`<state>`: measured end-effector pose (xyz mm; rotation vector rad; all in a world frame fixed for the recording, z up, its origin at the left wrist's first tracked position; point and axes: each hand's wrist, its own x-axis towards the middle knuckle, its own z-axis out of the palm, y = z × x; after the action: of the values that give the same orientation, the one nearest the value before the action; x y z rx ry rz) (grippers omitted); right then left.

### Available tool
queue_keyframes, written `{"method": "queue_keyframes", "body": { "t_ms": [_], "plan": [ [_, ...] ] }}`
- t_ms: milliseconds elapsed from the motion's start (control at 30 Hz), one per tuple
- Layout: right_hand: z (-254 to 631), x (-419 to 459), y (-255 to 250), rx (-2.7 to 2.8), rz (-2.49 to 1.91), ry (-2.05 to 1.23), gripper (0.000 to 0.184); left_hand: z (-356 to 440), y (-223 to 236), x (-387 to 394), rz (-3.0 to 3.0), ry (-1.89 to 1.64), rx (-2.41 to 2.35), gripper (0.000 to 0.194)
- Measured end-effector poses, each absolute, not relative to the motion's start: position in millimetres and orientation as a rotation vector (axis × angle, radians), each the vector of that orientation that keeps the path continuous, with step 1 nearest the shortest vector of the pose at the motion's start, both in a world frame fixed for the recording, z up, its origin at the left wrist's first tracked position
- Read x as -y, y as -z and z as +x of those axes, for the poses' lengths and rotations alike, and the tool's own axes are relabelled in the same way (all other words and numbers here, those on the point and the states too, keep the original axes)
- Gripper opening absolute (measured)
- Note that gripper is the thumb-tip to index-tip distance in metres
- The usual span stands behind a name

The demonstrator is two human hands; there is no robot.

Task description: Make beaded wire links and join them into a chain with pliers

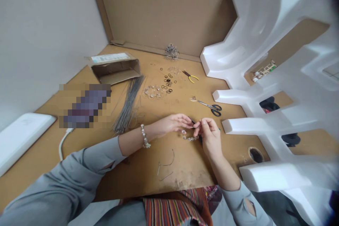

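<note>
My left hand (178, 123) reaches in from the left, fingers stretched forward and tips drawn together at a fine strand. Facing it, my right hand (210, 135) pinches the strand between thumb and forefinger. A short curve of clear round beads (190, 138) hangs just below and between both hands. Where its ends are fixed, my fingers hide. Something dark and slim shows behind the fingertips, its kind unclear. Black-handled scissors (214, 108) lie beyond my right hand, blades towards a small heap of fine pieces (194, 98).
Yellow-handled pliers (191, 76), black rings (167, 84) and coiled beaded strands (153, 92) lie further back. Left are a bundle of grey wires (128, 107), an open cardboard box (116, 69) and a blurred-out item (86, 106). White foam (238, 126) borders the right; loose wire (167, 165) lies in front.
</note>
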<state>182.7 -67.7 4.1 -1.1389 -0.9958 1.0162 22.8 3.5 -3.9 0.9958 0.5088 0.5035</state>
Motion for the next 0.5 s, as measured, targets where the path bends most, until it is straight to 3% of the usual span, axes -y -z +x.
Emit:
{"method": "queue_keyframes", "body": {
  "t_ms": [267,500],
  "plan": [
    [182.7,42.3,-10.6,0.531,-0.947,-1.232,0.015,14.6,0.9,-10.6,1.012,-0.362,-0.426,0.026],
    [189.0,23.6,-5.9,0.799,-1.168,-1.060,0.014,9.0,2.1,-24.3,1.179,-0.581,-0.592,0.021]
  ]
}}
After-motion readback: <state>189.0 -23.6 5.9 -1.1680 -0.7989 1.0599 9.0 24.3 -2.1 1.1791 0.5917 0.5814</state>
